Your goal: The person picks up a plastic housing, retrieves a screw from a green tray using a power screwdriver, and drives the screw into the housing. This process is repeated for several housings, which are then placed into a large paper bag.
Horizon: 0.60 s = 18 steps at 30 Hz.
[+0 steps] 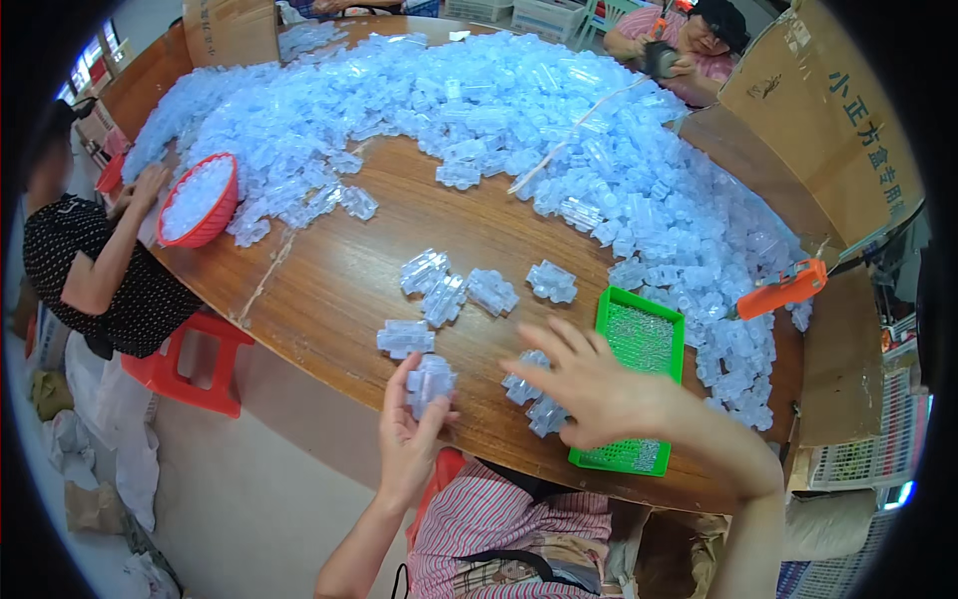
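My left hand point(407, 439) holds a clear plastic part point(429, 380) just off the near edge of the round wooden table point(339, 290). My right hand point(591, 384) hovers with fingers spread over two more clear parts point(532, 401) lying beside a green tray point(639, 339) of small pieces. Several other clear parts point(459, 290) lie loose on the wood in front of me, one point(404, 337) close to my left hand.
A huge heap of clear parts point(559, 120) covers the far and right side of the table. A red basket point(200, 200) sits by a seated person point(80, 250) at left. An orange tool point(783, 290) hangs at right. Cardboard boxes point(828, 120) stand right.
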Each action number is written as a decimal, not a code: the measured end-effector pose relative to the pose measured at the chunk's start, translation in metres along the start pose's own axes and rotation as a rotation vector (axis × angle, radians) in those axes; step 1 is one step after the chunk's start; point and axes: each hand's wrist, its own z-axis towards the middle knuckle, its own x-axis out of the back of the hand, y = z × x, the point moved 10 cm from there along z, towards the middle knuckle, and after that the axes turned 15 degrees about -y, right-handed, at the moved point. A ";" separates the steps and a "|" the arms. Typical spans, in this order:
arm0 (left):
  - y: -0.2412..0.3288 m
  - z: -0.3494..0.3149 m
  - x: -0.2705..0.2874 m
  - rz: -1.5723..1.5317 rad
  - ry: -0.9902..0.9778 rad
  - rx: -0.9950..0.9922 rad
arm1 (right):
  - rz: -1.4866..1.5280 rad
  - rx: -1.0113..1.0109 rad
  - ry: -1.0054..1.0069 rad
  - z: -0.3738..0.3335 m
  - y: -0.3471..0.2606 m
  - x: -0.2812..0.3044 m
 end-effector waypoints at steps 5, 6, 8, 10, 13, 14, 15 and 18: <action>-0.008 -0.010 -0.025 -0.269 -0.116 0.084 | 0.142 -0.030 0.253 0.015 0.006 -0.043; -0.006 -0.010 -0.028 -0.248 -0.116 0.083 | 0.150 -0.021 0.271 0.017 0.008 -0.040; -0.005 -0.009 -0.035 -0.264 -0.144 0.107 | 0.215 -0.031 0.301 0.020 0.014 -0.034; -0.004 -0.009 -0.039 -0.254 -0.177 0.120 | 0.257 0.004 0.414 0.020 0.019 -0.032; -0.017 -0.009 -0.055 -0.570 -0.280 0.207 | 0.409 0.019 0.535 0.025 0.037 -0.034; -0.019 -0.010 -0.061 -0.634 -0.312 0.221 | 0.526 0.006 0.538 0.028 0.044 -0.042; -0.020 -0.009 -0.066 -0.699 -0.343 0.236 | 0.480 -0.049 0.700 0.021 0.048 -0.034; -0.029 -0.006 -0.062 -0.672 -0.270 0.227 | 0.501 -0.159 0.688 0.023 0.046 -0.031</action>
